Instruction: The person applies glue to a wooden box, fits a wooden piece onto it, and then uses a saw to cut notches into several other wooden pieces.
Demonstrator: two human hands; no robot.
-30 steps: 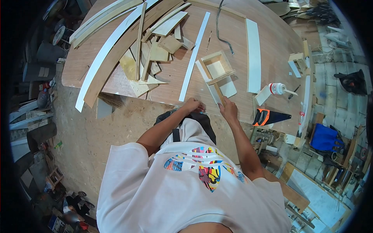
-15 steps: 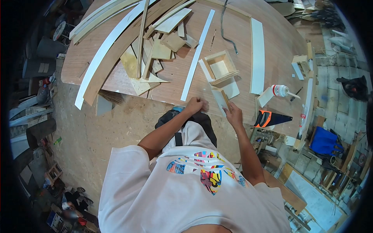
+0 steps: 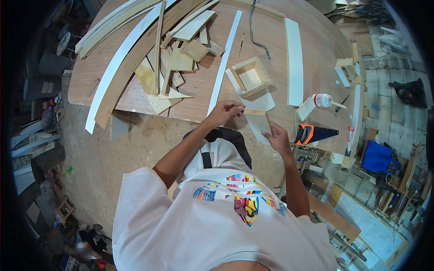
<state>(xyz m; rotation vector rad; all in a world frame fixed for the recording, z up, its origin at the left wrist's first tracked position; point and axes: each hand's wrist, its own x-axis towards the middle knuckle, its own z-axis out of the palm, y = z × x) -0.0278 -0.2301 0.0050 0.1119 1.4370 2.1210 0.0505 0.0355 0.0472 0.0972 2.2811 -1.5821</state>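
My right hand (image 3: 278, 137) grips a small wooden board (image 3: 258, 126) by its near right side, thumb on its face. A narrow wood strip (image 3: 256, 112) runs along the far edge of this board. Beside the far left corner is my left hand (image 3: 228, 112), its fingers curled together; anything between them is too small to make out. Just beyond the board, a small open wooden box (image 3: 253, 77) rests tilted on a pale flat panel (image 3: 264, 100) on the table.
On the wooden table (image 3: 203, 86) lie a long white strip (image 3: 224, 63), a heap of offcuts (image 3: 183, 58) and a white panel (image 3: 294, 63). A handsaw (image 3: 316, 134) and a glue bottle (image 3: 323, 100) are at the right, near a small wooden piece (image 3: 346, 71).
My left hand has moved up and forward to the board's far corner. The board has turned in my right hand, so its broad face shows more. The view has shifted slightly.
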